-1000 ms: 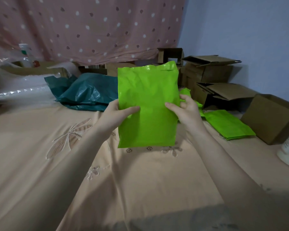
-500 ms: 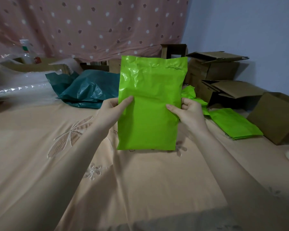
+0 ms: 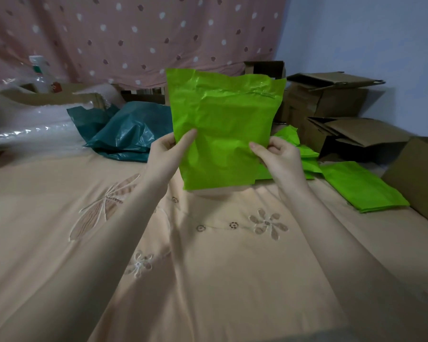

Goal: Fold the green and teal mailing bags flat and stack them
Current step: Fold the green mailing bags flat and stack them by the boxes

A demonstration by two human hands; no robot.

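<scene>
Head view. I see both bare forearms reaching forward from the lower edge, converging toward the centre. The left hand [image 3: 167, 154] pinches the left edge of a crinkled bright green plastic mailing bag [image 3: 223, 127], thumb laid across its front face, fingers hidden behind it. The right hand [image 3: 279, 156] pinches the bag's right edge in like manner, thumb on the front, fingers curled behind. The bag is held upright, clear of the peach embroidered bedspread [image 3: 208, 255], its top edge rumpled and leaning slightly toward 1 o'clock.

At 10 o'clock of the held bag lies a heap of crumpled teal plastic mailing bags [image 3: 126, 137] on the bedspread. At 4 o'clock lies a flat folded green mailing bag [image 3: 363, 188], with further green bags [image 3: 307, 156] bunched just behind the right hand. Brown cardboard boxes [image 3: 331, 99] stand from 2 to 4 o'clock, against a pale blue wall [image 3: 356, 33]. A pink dotted curtain [image 3: 134, 33] hangs at 12 o'clock.
</scene>
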